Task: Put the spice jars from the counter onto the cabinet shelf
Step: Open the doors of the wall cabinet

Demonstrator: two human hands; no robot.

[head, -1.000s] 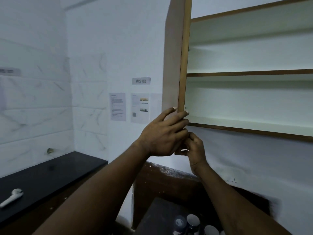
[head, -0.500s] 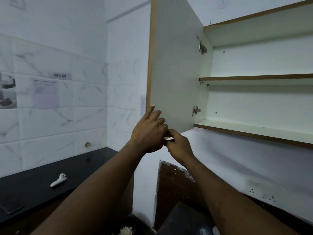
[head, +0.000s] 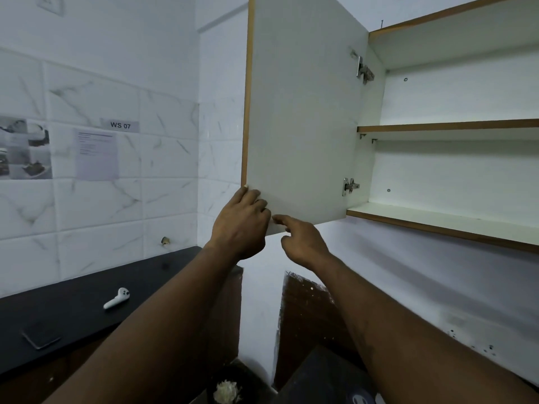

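Door [head: 303,112] has swung wide, left grip [head: 242,223] clasping its lower corner, right grip [head: 303,243] loose-fingered just beside, baring the shelf [head: 437,223] rightward for loading.

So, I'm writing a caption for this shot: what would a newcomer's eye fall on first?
The wide-open cabinet door fills the upper middle, with the left hand holding its lower corner and the right hand just beside, index finger at the bottom edge. To the right, the cabinet shelves show no jars; a white earbud lies on the black counter at lower left.
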